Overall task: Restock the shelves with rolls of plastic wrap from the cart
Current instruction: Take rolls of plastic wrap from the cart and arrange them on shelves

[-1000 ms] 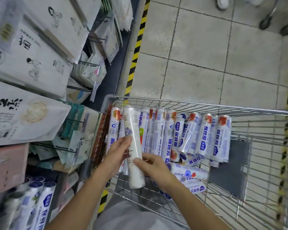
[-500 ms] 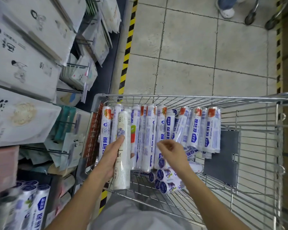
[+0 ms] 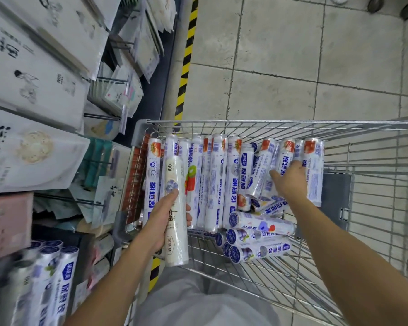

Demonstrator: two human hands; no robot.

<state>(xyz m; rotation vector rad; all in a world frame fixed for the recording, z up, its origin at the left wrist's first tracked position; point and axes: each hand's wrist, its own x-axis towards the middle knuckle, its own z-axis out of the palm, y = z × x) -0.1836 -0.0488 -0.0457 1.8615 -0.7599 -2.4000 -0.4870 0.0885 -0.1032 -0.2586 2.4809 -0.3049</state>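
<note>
A wire cart [image 3: 268,122] holds several rolls of plastic wrap [image 3: 217,184] leaning upright against its far wall. A few more rolls [image 3: 261,225] lie flat on its floor. My left hand [image 3: 163,223] grips a plain white roll marked 100 [image 3: 174,175], held upright at the cart's left side. My right hand [image 3: 290,183] reaches into the right part of the cart. Its fingers lie on the upright blue-and-white rolls [image 3: 285,158] there, with the thumb on a neighbouring roll. Shelved rolls [image 3: 57,278] stand at the lower left.
The shelving [image 3: 33,74] on the left carries white packaged goods on hooks and a pink box [image 3: 7,222]. A yellow-black striped line [image 3: 186,57] runs along the tiled floor. Someone's shoe and cart wheels [image 3: 374,3] show at the top right.
My right hand moved from the middle of the cart to the upright rolls on the right. My left hand keeps the white roll, now slightly lower and nearer me.
</note>
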